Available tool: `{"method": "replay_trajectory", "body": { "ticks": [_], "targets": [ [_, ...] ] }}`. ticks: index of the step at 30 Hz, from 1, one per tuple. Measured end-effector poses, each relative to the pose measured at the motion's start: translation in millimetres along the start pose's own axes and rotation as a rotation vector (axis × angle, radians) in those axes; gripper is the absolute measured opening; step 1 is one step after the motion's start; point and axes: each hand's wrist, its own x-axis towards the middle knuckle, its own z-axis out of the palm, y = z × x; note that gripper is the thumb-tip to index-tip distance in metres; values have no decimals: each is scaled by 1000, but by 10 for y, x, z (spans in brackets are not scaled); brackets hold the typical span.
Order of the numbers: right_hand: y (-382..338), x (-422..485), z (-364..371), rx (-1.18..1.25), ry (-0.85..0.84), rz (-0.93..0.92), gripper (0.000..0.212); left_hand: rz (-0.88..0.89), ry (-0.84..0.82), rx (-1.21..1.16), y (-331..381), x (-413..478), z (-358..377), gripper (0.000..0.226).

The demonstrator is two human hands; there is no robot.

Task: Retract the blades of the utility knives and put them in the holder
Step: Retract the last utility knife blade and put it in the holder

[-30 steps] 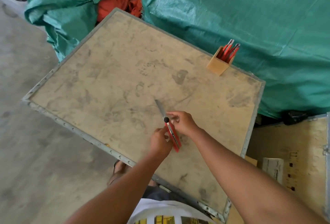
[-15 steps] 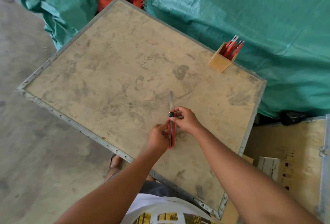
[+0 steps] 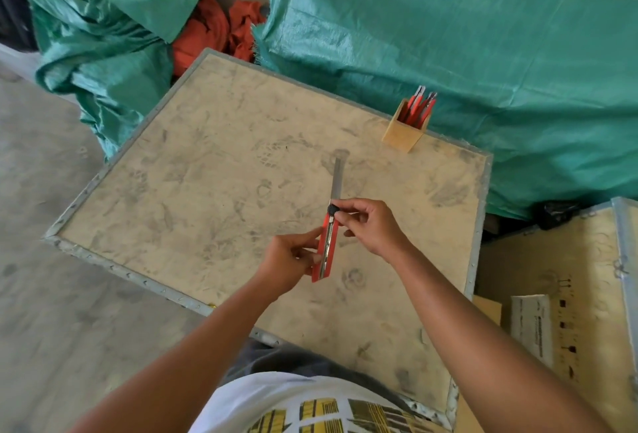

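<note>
A red utility knife (image 3: 326, 249) is held above the wooden table (image 3: 193, 191), its long grey blade (image 3: 336, 178) fully out and pointing away from me. My left hand (image 3: 293, 260) grips the red handle near its rear end. My right hand (image 3: 371, 225) pinches the black knob (image 3: 332, 209) at the front of the handle. A small wooden holder (image 3: 402, 134) stands near the table's far right edge, with several red knives (image 3: 419, 106) standing upright in it.
Green tarpaulin (image 3: 483, 70) covers bulky things behind and to the right of the table, with orange cloth (image 3: 214, 32) between the heaps. A wooden crate (image 3: 569, 277) with a metal rim sits low at the right. Concrete floor (image 3: 51, 294) lies to the left.
The knife has turned so its blade points straight away instead of up-left. Both hands stay on it, the right fingers still at the black knob. The camera view shifted.
</note>
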Motion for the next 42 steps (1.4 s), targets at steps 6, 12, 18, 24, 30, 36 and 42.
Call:
{"method": "replay_trajectory", "body": {
  "ticks": [6,12,18,24,30,36,42],
  "targets": [
    [-307,-187,104,-98,-43,-17,27,59,-80,-113,325,49,-278,42],
    [-574,-319,167,-155,-18,-72,29,92,-180,-135,577,69,-490,42],
    [-748,-328,284,-211,-13,-91,28,146,-268,-130,746,105,-710,39],
    [-902,-310,332,-252,-18,-86,27,165,-285,-155,860,148,-806,38],
    [-1047,-267,337,-256,86,-182,30,162,-319,-228,1032,262,-863,39],
    [-1086,-232,317,-236,208,-187,21,174,-348,-231,1160,300,-830,40],
    [-1047,-223,279,-232,232,-231,22,185,-353,-236,1193,305,-772,41]
  ]
}}
